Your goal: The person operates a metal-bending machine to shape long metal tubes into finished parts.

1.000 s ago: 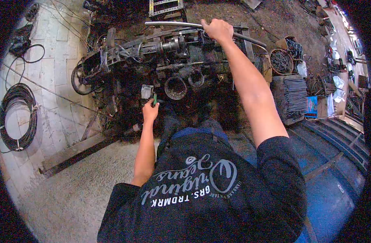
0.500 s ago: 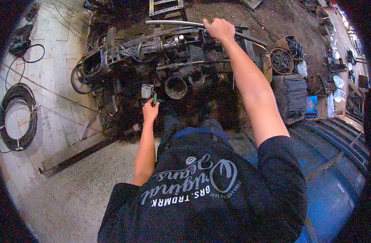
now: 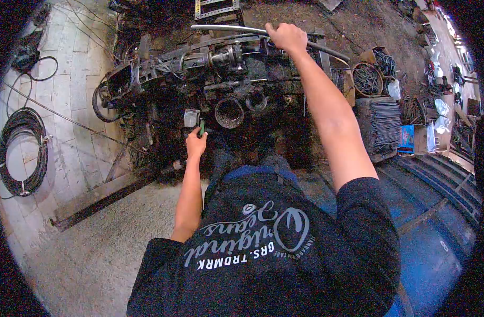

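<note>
My right hand [image 3: 288, 38] is wrapped around a long, slightly curved metal bar [image 3: 229, 28] beyond the far side of a dark, greasy machine [image 3: 192, 61]. The bar slants down to the right past my wrist. My left hand [image 3: 196, 141] is closed on a small green handle [image 3: 202, 128], partly hidden by the fingers. Beside that handle is a grey box [image 3: 191, 118] on the near side of the machine. A round metal collar [image 3: 229, 57] sits on the machine's shaft. Two round cups [image 3: 229, 113] with dark contents stand to the right of the grey box.
A coil of black cable [image 3: 21, 153] lies on pale floor tiles at the left. On the right are a basket of metal pieces [image 3: 366, 79], a stack of thin rods [image 3: 385, 120] and a blue ribbed metal surface [image 3: 426, 206]. A perforated metal frame [image 3: 218, 10] stands at the back.
Both hands stay almost where they were. The collar on the shaft, bright before, looks darker now, and the bar's left end sits very slightly higher.
</note>
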Motion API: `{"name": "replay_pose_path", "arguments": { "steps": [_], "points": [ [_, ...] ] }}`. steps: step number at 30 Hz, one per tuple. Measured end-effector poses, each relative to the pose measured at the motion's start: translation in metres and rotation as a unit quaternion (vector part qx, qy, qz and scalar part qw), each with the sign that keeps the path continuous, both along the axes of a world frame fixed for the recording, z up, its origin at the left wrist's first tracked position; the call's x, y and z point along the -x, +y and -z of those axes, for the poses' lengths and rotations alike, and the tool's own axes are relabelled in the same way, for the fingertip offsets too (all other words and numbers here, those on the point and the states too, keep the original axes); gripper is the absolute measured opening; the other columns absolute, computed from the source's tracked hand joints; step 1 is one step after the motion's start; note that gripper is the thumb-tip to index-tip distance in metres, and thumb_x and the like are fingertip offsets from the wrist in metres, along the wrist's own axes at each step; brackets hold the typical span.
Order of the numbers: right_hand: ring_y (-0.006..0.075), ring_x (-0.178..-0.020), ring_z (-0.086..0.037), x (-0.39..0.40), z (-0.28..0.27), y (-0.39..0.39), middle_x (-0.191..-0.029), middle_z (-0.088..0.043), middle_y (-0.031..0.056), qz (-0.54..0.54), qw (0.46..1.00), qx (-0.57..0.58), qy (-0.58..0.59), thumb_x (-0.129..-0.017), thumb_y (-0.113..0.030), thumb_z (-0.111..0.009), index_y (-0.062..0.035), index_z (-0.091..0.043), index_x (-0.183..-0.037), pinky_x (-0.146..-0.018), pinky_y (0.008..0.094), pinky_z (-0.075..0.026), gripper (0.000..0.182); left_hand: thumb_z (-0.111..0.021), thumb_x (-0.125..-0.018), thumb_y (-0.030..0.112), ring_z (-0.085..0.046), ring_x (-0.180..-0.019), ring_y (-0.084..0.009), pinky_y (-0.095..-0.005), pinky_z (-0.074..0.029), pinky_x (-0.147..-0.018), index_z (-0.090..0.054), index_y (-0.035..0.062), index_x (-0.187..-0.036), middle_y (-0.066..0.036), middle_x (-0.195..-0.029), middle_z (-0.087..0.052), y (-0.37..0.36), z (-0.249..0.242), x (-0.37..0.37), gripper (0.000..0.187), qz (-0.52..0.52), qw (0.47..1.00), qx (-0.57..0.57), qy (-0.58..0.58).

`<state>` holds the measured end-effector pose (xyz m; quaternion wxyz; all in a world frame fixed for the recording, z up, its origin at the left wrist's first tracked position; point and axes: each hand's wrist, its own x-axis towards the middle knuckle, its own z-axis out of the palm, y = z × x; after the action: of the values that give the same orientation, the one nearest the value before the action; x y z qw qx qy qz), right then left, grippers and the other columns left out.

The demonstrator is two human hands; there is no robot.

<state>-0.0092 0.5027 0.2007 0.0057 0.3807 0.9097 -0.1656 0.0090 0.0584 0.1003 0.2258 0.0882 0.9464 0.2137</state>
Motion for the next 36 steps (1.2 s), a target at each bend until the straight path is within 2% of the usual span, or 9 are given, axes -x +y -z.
{"name": "replay_pose_path", "arguments": {
  "steps": [11,19,23,25,36],
  "points": [
    [0.0344,-0.093,-0.064,-0.002,-0.002,0.000,-0.098,-0.066,0.0195,0.008,1.000,0.000,0.002,-0.082,-0.062,-0.038,-0.0051,-0.069,-0.095,-0.082,0.0444,-0.049,0.066,-0.068,-0.078,0.023,-0.062,-0.094,-0.0338,-0.0395,-0.048,-0.083,-0.061,0.0043,-0.114,-0.021,-0.102,-0.064,-0.003,0.009,0.003,0.042,-0.009,1.000,0.001,-0.010],
    [0.0340,-0.095,-0.063,-0.002,-0.006,-0.001,-0.098,-0.066,0.0189,0.002,1.000,0.008,-0.015,-0.084,-0.063,-0.036,-0.0045,-0.069,-0.094,-0.083,0.0433,-0.048,0.067,-0.068,-0.079,0.023,-0.063,-0.091,-0.0336,-0.0407,-0.049,-0.079,-0.060,0.0091,-0.117,-0.020,-0.099,-0.065,-0.001,0.009,0.004,0.042,-0.008,0.999,0.023,-0.021],
    [0.0343,-0.093,-0.064,-0.003,-0.005,0.000,-0.098,-0.066,0.0197,0.007,1.000,0.001,-0.012,-0.082,-0.062,-0.037,-0.0041,-0.069,-0.094,-0.081,0.0438,-0.049,0.067,-0.067,-0.079,0.023,-0.063,-0.092,-0.0334,-0.0404,-0.048,-0.080,-0.061,0.0082,-0.116,-0.020,-0.100,-0.064,0.002,0.003,0.002,0.041,-0.025,0.998,0.028,-0.041],
    [0.0343,-0.093,-0.063,-0.002,-0.003,0.000,-0.098,-0.066,0.0197,0.006,1.000,0.005,-0.012,-0.082,-0.062,-0.037,-0.0040,-0.069,-0.094,-0.082,0.0437,-0.049,0.067,-0.067,-0.079,0.024,-0.062,-0.093,-0.0334,-0.0398,-0.048,-0.081,-0.060,0.0067,-0.116,-0.021,-0.102,-0.064,-0.002,0.010,0.002,0.041,-0.004,1.000,0.001,-0.007],
    [0.0343,-0.094,-0.063,-0.003,-0.002,0.002,-0.098,-0.066,0.0201,0.002,1.000,0.003,0.003,-0.082,-0.062,-0.039,-0.0038,-0.069,-0.094,-0.082,0.0433,-0.049,0.067,-0.067,-0.078,0.024,-0.062,-0.093,-0.0343,-0.0396,-0.049,-0.081,-0.060,0.0045,-0.115,-0.022,-0.103,-0.063,-0.007,0.018,0.004,0.043,0.000,1.000,0.004,-0.006]
  ]
}}
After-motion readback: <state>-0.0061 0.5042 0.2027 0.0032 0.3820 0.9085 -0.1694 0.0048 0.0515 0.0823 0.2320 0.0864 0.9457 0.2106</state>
